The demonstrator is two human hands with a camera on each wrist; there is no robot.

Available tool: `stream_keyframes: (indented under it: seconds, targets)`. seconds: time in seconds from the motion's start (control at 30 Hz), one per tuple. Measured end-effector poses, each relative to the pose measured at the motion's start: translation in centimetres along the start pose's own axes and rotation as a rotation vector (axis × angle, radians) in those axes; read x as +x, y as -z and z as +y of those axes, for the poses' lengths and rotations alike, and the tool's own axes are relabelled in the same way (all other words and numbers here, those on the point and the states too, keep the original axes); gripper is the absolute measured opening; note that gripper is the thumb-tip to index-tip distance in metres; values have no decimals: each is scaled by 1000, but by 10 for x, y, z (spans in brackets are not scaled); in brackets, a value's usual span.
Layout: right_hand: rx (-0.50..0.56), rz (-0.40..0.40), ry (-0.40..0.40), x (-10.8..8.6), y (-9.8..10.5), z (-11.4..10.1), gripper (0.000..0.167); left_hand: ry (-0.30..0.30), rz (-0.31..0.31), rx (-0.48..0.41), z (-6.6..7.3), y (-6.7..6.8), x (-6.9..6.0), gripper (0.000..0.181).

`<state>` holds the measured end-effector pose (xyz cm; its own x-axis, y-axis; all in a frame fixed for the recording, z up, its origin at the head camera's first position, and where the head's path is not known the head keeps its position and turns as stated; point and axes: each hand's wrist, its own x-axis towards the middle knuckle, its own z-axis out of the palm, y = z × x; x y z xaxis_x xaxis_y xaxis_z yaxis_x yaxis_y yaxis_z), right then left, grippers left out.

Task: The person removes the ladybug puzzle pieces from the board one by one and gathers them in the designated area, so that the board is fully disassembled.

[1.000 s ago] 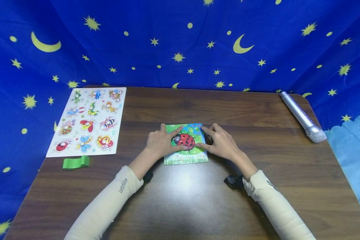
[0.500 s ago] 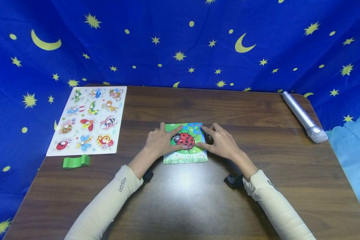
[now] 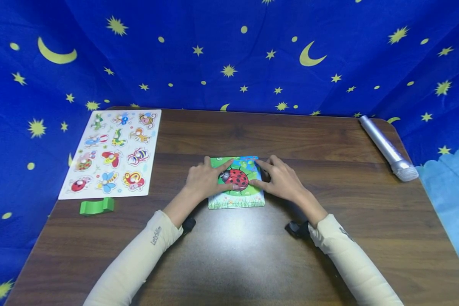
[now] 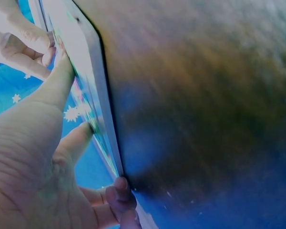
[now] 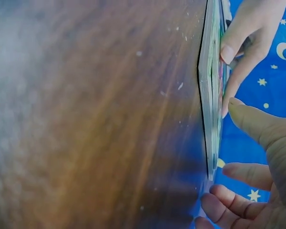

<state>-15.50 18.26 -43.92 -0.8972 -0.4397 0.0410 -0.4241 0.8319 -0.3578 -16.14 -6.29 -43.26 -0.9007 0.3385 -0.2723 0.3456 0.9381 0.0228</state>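
A square ladybug jigsaw puzzle (image 3: 235, 201) lies flat at the middle of the table, green and blue with a red spotted beetle. My left hand (image 3: 203, 180) rests on its left part, thumb and index finger spread over the picture. In the left wrist view, the other fingertips (image 4: 120, 191) of that hand touch the puzzle's edge. At the right side is my right hand (image 3: 284, 181), fingers spread, the thumb pointing at the beetle. The right wrist view shows its thumb (image 5: 248, 117) close above the puzzle's face; whether it touches I cannot tell.
A white peg board (image 3: 124, 166) with several insect pieces lies at the left, a green wavy block (image 3: 97, 207) in front of it. A silver microphone (image 3: 384, 146) lies near the right edge. Behind the wooden table (image 3: 237, 263) hangs a blue star-patterned cloth (image 3: 214, 42).
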Motion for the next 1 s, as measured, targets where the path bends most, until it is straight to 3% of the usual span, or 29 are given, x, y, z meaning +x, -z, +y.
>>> stream_keyframes:
  seconds: [0.6,1.0]
  targets:
    - [14,-1,-41,4,4,1,72,-5,-9,86,-1,3,0,91]
    - [6,0,-39,0,8,2,47,-10,-13,27,-2,3,0,90]
